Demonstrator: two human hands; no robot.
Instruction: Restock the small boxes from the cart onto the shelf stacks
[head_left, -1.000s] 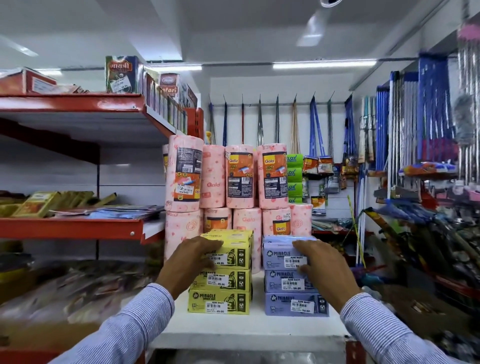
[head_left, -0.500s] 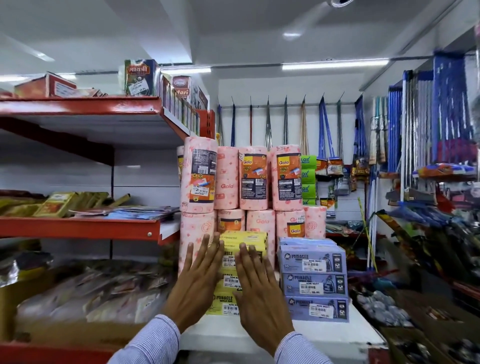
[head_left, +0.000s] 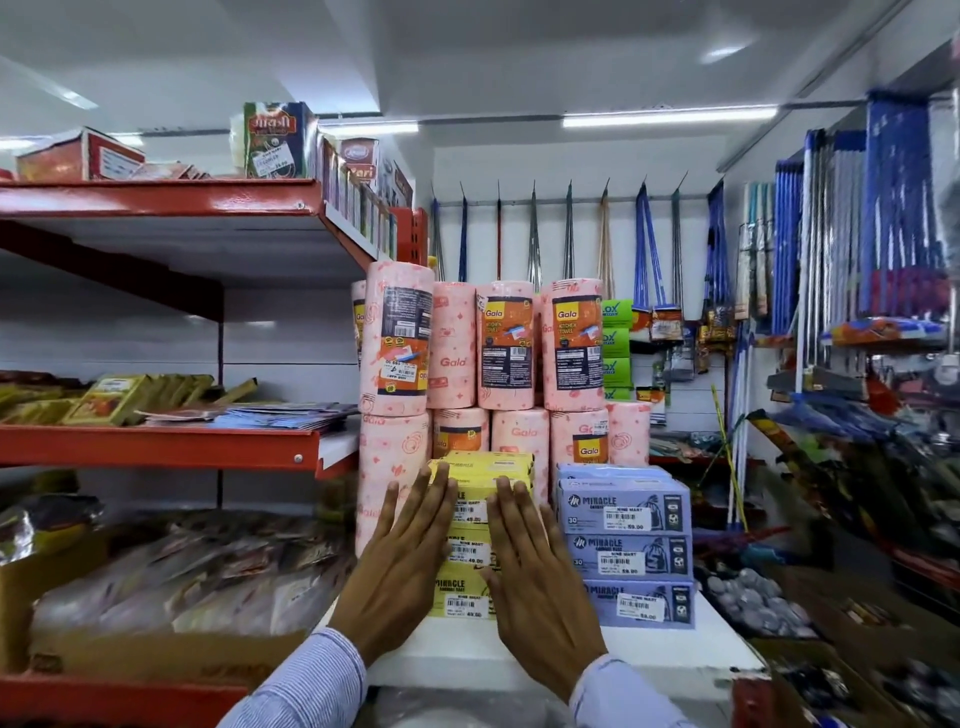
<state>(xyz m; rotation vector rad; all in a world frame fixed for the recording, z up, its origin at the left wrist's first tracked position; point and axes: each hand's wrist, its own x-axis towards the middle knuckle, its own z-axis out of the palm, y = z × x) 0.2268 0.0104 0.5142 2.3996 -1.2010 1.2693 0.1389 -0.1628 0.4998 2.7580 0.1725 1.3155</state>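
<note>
A stack of small yellow boxes (head_left: 480, 483) stands on the white shelf (head_left: 467, 657), with a stack of three lilac boxes (head_left: 623, 545) right beside it. Both my hands lie flat against the front of the yellow stack, fingers stretched upward. My left hand (head_left: 405, 561) covers the stack's left side and my right hand (head_left: 535, 577) its right side. Neither hand holds a box. The cart is out of view.
Pink kitchen towel rolls (head_left: 498, 348) stand two tiers high behind the box stacks. Red shelves (head_left: 156, 447) with packets run along the left. Brooms and mops (head_left: 831, 234) hang on the right and back walls. Goods fill a bin (head_left: 758, 597) at lower right.
A second ago my hands rested on top of the two stacks, one each. Both then came together onto the front of the yellow stack and stay pressed flat there.
</note>
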